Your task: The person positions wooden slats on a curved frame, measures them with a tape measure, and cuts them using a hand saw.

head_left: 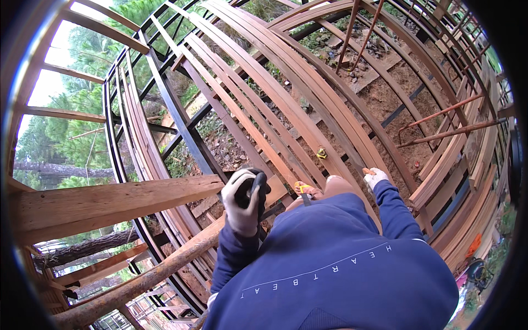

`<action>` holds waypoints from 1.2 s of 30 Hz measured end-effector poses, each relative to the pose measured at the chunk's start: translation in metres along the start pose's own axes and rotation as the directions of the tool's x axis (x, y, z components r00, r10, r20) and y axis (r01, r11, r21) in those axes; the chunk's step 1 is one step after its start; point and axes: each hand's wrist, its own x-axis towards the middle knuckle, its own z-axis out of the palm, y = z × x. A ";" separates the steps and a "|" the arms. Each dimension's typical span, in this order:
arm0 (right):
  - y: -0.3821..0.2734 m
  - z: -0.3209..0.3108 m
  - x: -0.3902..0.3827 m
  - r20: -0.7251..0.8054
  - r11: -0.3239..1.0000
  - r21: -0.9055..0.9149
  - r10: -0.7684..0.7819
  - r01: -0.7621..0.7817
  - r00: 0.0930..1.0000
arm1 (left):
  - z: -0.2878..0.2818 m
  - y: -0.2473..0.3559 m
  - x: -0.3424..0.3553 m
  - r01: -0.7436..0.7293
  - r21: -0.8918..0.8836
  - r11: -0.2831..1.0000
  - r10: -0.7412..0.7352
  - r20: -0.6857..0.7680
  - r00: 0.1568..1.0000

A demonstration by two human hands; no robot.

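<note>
Head view: the left hand (242, 204), gloved, is clamped on a black power tool (256, 190) held just above a timber beam (110, 206). The right hand (375, 177), also gloved, rests on a wooden batten (308, 115); whether it grips the batten I cannot tell. Many battens already lie across the steel frame (181, 124), yet gaps show bare ground, so the work looks part done.

My gloved left hand (242, 201) is raised and clenched; my right hand (376, 177) reaches forward, apparently closed.

White gloves (240, 212), navy sweatshirt (341, 264), brown planks (275, 93)
</note>
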 end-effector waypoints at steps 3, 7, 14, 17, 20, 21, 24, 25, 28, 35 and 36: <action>0.002 0.011 0.014 -0.003 0.994 -0.088 -0.073 0.072 0.997 | -0.014 0.087 0.039 -0.323 -0.280 0.904 0.395 0.257 0.882; 0.006 0.026 0.017 0.077 0.996 -0.093 -0.003 0.011 0.997 | -0.023 0.164 0.078 -0.356 -0.479 0.803 0.594 0.589 0.548; 0.037 0.061 0.037 0.136 0.790 -0.612 0.163 -0.046 0.977 | 0.007 0.202 0.127 -0.379 -0.398 0.835 0.484 0.859 0.166; 0.150 0.005 0.064 -0.026 0.646 -0.758 0.106 -0.089 0.994 | 0.036 0.187 0.167 -0.360 -0.509 0.782 0.533 0.845 -0.039; 0.052 0.053 0.072 0.232 0.751 -0.657 0.114 0.070 0.966 | 0.054 0.196 0.191 -0.380 -0.312 0.871 0.310 0.948 -0.068; 0.022 0.059 0.067 0.091 0.830 -0.529 0.263 -0.177 0.961 | 0.062 0.196 0.201 -0.383 -0.258 0.887 0.248 0.966 -0.078; -0.023 0.045 0.054 -0.207 0.864 -0.240 0.399 -0.442 0.893 | 0.110 0.170 0.243 -0.364 -0.179 0.914 0.133 0.980 -0.149; -0.060 0.059 0.065 -0.214 0.907 -0.198 0.330 -0.371 0.919 | 0.111 0.180 0.248 -0.392 -0.064 0.918 0.034 0.996 -0.083; -0.008 0.035 0.111 -0.223 0.938 -0.224 0.216 -0.265 0.951 | 0.168 0.106 0.279 -0.364 -0.047 0.930 0.101 0.986 0.131; -0.113 0.012 0.123 -0.181 0.986 -0.025 0.159 -0.166 0.971 | 0.129 -0.204 0.346 -0.293 0.693 0.659 -0.457 0.677 0.577; -0.118 0.004 0.124 -0.152 0.977 0.024 0.215 -0.213 0.965 | 0.108 -0.246 0.341 -0.297 0.778 0.554 -0.531 0.605 0.593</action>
